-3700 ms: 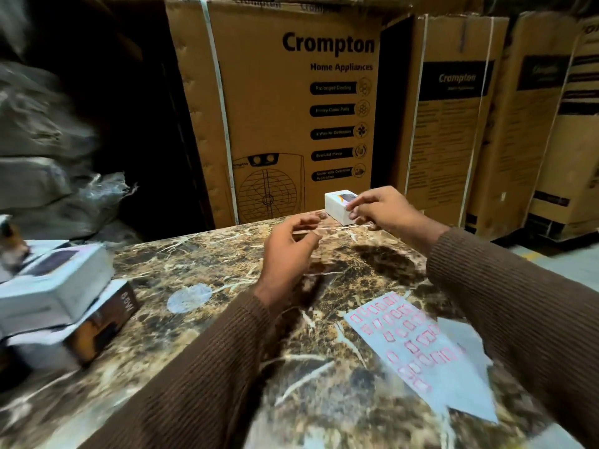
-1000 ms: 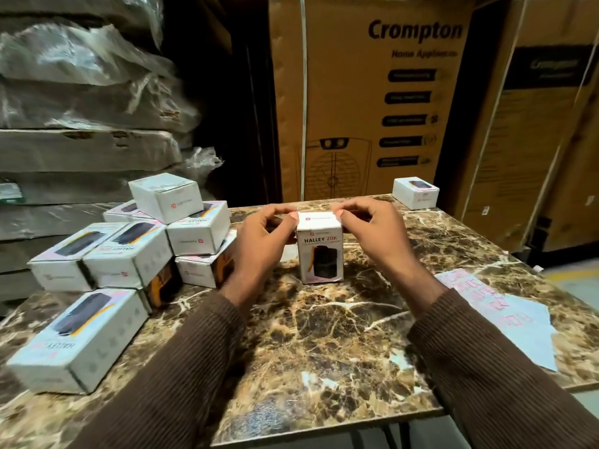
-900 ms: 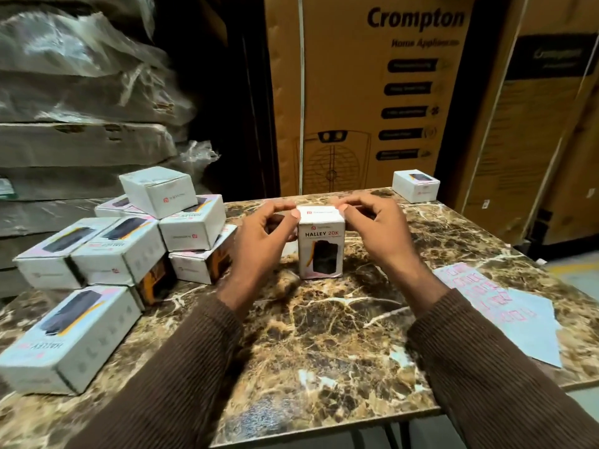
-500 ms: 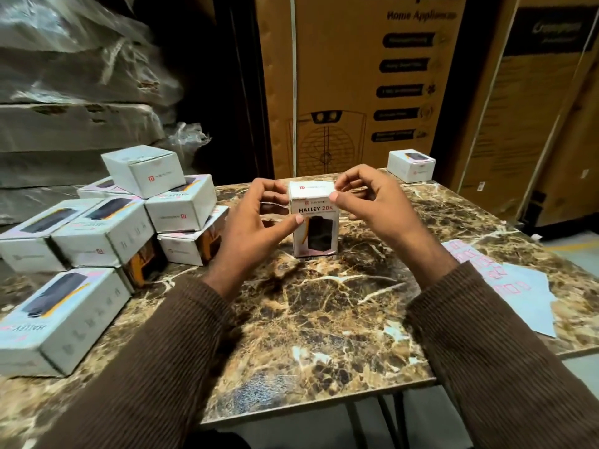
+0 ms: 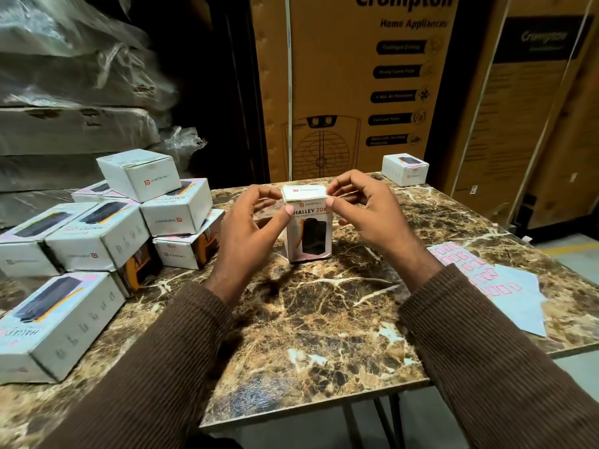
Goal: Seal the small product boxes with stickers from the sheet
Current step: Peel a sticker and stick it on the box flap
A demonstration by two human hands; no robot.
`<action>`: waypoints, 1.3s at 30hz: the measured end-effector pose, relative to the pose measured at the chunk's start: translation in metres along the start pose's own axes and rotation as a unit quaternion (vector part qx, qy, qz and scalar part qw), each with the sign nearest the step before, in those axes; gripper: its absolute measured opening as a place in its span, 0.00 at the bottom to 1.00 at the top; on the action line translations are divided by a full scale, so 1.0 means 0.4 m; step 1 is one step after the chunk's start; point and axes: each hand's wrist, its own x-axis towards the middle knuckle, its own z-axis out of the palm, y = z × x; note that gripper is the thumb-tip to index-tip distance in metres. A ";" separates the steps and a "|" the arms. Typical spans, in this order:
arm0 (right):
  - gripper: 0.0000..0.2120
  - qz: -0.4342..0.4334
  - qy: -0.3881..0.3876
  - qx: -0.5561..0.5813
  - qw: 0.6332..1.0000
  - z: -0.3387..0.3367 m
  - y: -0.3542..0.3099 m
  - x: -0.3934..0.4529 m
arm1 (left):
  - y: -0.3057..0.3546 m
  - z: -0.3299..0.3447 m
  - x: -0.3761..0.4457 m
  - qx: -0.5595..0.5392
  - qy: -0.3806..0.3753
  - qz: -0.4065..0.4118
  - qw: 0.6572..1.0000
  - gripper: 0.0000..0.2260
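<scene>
A small white box [image 5: 309,233] marked HALLEY 20K stands upright in the middle of the marble table [image 5: 324,319]. My left hand [image 5: 249,228] holds its upper left edge between thumb and curled fingers. My right hand [image 5: 363,212] pinches the upper right corner at the top flap. The pale sticker sheet [image 5: 496,286] with pink-outlined stickers lies flat on the table to the right, apart from both hands.
A pile of several white product boxes [image 5: 97,238] covers the table's left side. One more small box [image 5: 405,168] sits at the far right corner. Tall Crompton cartons [image 5: 356,85] stand behind; plastic-wrapped stacks [image 5: 74,92] fill the left background.
Earlier my hands were at a box at the far edge. Now another box stands upright at the table's middle, and over the last second both hands keep working at its top flap.
</scene>
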 end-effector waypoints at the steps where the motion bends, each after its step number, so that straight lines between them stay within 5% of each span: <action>1: 0.03 -0.005 0.003 -0.006 1.000 0.001 0.001 0.000 | 0.001 -0.001 0.001 -0.017 -0.005 -0.004 1.000 0.09; 12: 0.07 0.004 0.036 0.009 0.999 0.023 0.021 0.007 | 0.029 0.000 -0.012 -0.015 -0.031 0.042 0.999 0.16; 21: 0.08 0.035 -0.007 0.109 0.993 0.012 -0.018 -0.005 | 0.017 -0.006 -0.002 -0.090 -0.014 0.016 0.996 0.07; 24: 0.08 -0.028 -0.018 0.044 0.998 0.006 -0.024 -0.008 | -0.010 -0.015 0.010 -0.081 -0.011 0.006 0.997 0.07; 31: 0.11 -0.138 -0.062 -0.070 0.986 0.018 -0.023 -0.016 | -0.034 -0.002 0.030 -0.086 -0.133 0.048 0.986 0.21; 39: 0.11 -0.131 0.018 -0.155 0.979 0.014 0.007 -0.002 | -0.023 -0.013 0.020 0.009 -0.010 0.072 0.997 0.09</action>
